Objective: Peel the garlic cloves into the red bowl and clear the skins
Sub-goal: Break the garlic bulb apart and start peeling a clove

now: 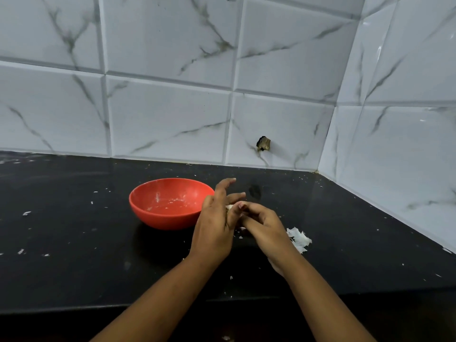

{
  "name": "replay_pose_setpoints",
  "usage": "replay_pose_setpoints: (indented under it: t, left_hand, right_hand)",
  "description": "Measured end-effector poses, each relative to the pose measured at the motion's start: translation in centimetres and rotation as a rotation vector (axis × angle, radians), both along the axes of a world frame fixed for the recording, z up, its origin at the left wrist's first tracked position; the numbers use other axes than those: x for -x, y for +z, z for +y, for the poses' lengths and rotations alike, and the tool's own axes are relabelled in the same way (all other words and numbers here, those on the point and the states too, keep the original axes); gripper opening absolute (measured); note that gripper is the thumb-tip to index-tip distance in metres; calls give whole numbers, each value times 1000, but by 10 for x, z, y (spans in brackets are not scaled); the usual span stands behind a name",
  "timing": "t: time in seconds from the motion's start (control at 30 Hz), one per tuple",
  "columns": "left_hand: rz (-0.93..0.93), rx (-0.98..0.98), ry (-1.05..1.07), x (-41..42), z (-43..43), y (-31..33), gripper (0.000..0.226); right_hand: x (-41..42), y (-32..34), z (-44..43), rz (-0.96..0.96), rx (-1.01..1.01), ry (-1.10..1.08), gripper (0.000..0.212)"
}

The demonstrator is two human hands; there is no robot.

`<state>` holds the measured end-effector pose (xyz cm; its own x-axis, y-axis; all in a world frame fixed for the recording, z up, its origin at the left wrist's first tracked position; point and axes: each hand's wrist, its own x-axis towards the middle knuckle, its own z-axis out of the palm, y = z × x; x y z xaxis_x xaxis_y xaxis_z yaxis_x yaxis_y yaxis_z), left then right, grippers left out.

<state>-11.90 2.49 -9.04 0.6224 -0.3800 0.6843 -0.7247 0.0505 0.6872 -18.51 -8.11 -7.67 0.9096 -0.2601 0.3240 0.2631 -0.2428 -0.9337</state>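
Note:
A red bowl [170, 203] stands on the black counter, with only small white flecks showing inside it. Just right of the bowl my left hand [217, 225] and my right hand [262, 228] meet above the counter. Between them a small pale garlic clove [229, 206] shows only as a sliver; the fingers of both hands pinch it. My left index finger sticks up and out. A heap of white garlic skins [298, 239] lies on the counter just right of my right hand.
The black counter [74, 230] is speckled with small white skin bits. Marble-look tiled walls meet in a corner at the back right, and a dark hole [263, 143] marks the back wall. The counter's front edge runs below my forearms.

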Motion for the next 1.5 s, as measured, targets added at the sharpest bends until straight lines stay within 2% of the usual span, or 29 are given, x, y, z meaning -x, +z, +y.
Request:
replay_pose_setpoints:
  t: [0.13,0.3,0.37,0.47,0.53,0.63,0.73,0.83,0.9,1.5]
  left_hand:
    - [84,84,-93,0,-1,1,60]
    - [103,83,-126,-3,-3,-1,59]
    - [118,53,-127,-3,-4,-2,55]
    - [201,-17,-162,-5,-6,-3,34]
    - [237,-60,-189,-4,-6,-2,35]
    - [230,-118,-137,-1,-6,1,37]
    - [217,-148,-115,0,-5,0,34]
    - [138,-175,-74,3,-5,1,18]
    - [105,-177,-64,5,-5,2,15]
    - [71,-279,4,2,-5,1,29]
  right_hand:
    - [7,2,3,-19,-50,127,22]
    - [5,-2,-3,-15,-58,49,18]
    - [5,-4,-4,-1,-61,53,18]
    - [5,-6,-4,14,1,96,23]
    - [4,-6,-3,21,4,107,24]
    - [2,-5,-5,-41,-52,-3,26]
    - [-1,-9,-11,-107,20,-178,29]
    - [-3,-11,-13,-116,112,-267,31]
    - [-3,-11,-11,-132,163,-308,29]
    - [0,-9,-7,-129,395,-406,26]
